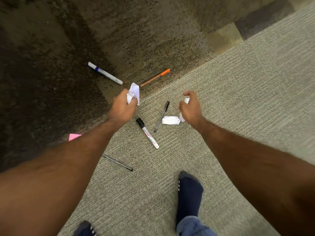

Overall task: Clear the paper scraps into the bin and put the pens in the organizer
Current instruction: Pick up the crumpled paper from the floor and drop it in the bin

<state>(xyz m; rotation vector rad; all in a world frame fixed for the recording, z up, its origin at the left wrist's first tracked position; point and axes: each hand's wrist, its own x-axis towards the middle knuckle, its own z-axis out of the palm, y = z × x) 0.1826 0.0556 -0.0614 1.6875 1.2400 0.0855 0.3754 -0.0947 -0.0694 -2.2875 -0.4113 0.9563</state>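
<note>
Carpet floor [242,103] strewn with pens [148,134]: the left hand [122,109] grips crumpled paper [134,92], the right hand [190,109] apparently pinches a small scrap [187,100], and a loose white scrap [171,120] lies crosswise just beside the right hand, the nearer one.

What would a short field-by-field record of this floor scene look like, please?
surface: carpet
left hand: grips crumpled white paper
right hand: pinches small white scrap
scraps on floor: folded white scrap beside the right hand; pink paper, partly hidden by the left arm
pens on floor: blue-banded marker, orange pen, clear pen, black-capped marker, thin black pen
bin and organizer: not in view
</note>
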